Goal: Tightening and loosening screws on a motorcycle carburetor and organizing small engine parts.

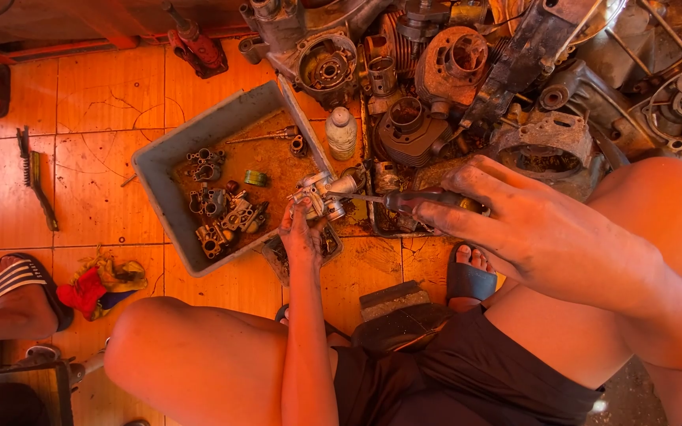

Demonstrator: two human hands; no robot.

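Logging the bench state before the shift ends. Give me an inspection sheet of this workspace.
Surface: orange tiled floor, cracked and stained.
Job's things: small metal carburettor held over the edge of the grey tray; a screwdriver has its tip on the carburettor.
Clutter: more carburettor parts in the tray, a white bottle, a wire brush, a coloured rag, a pile of engine cylinders and casings.
Hands: left hand grips the carburettor from below; right hand grips the screwdriver handle.
Cables: nothing seen.
Surroundings: another person's sandalled foot at left; a red jack at top.
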